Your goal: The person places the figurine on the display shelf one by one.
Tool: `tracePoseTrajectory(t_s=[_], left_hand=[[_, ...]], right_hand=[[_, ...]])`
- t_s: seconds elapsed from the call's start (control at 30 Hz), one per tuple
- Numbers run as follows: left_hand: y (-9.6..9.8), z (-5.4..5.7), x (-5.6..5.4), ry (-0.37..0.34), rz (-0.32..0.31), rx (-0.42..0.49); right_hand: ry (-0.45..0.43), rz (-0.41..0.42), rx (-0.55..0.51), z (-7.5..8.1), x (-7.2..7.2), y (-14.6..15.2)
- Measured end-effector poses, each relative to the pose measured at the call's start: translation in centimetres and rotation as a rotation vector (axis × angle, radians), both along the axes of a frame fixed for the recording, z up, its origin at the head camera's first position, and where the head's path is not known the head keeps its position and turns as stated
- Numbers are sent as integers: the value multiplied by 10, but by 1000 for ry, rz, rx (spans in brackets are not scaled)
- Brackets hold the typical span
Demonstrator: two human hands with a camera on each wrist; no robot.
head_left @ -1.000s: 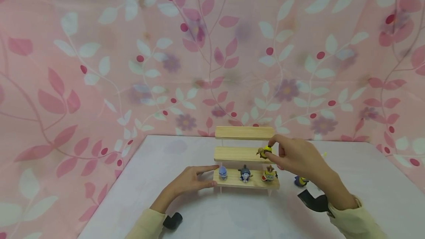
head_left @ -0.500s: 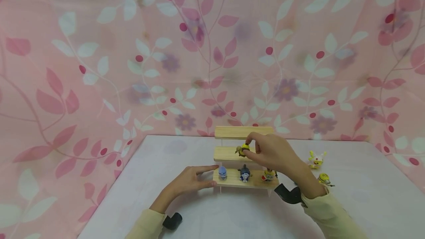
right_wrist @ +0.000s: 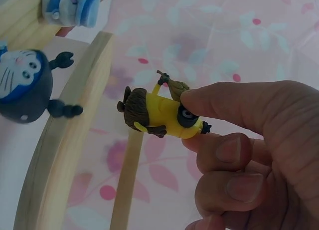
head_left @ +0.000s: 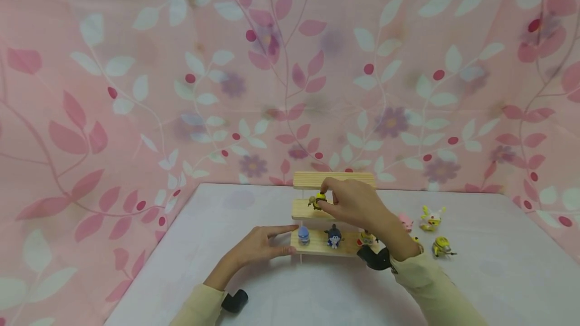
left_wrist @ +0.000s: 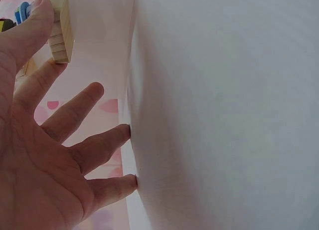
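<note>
My right hand [head_left: 358,205] pinches a small yellow minion figurine [right_wrist: 169,113] with a brown skirt between thumb and index finger. In the head view it overlaps the left half of the middle tier of a stepped wooden display shelf [head_left: 299,210]. My left hand [head_left: 260,245] rests at the left end of the bottom tier, thumb and index finger touching the wood, the other fingers spread. On that tier stand a blue figurine [head_left: 303,236], a dark-hooded figurine [head_left: 334,237] and a yellow-and-red figurine [head_left: 365,238], the last partly hidden by my right wrist.
Right of the shelf, a pink figurine [head_left: 405,223], a yellow figurine with white ears [head_left: 430,219] and a yellow figurine with a stick [head_left: 441,247] stand on the white-covered table [head_left: 498,265]. Another is mostly hidden by my right arm. A floral cloth [head_left: 290,64] hangs behind.
My right hand has carried the minion figurine leftward along the middle tier, uncovering the figurines on the table at right. My left hand has stayed at the shelf's end.
</note>
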State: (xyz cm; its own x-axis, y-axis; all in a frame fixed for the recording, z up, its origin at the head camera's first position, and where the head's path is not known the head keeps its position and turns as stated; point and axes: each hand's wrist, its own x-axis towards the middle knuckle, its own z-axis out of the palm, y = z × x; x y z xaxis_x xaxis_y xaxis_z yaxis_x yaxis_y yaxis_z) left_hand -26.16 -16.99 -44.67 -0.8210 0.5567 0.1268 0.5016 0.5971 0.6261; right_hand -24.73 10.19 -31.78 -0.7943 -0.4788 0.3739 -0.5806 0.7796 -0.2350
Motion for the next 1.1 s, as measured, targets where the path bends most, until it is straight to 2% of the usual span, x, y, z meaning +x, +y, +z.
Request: tracePoseTrajectory(t_s=[0.3, 0.4, 0.57, 0.87, 1.1], left_hand=[[0, -1, 1, -30, 3, 22], [0, -1, 1, -14, -1, 27], [-1, 0, 1, -5, -11, 24], [0, 2, 0, -23, 0, 11], [0, 1, 1, -48, 9, 19]], right_hand=[[7, 28, 27, -6, -9, -19], [6, 27, 52, -9, -12, -25], [-2, 7, 76, -13, -15, -32], [15, -16, 71, -16, -17, -35], [-10, -38, 71, -16, -17, -36]])
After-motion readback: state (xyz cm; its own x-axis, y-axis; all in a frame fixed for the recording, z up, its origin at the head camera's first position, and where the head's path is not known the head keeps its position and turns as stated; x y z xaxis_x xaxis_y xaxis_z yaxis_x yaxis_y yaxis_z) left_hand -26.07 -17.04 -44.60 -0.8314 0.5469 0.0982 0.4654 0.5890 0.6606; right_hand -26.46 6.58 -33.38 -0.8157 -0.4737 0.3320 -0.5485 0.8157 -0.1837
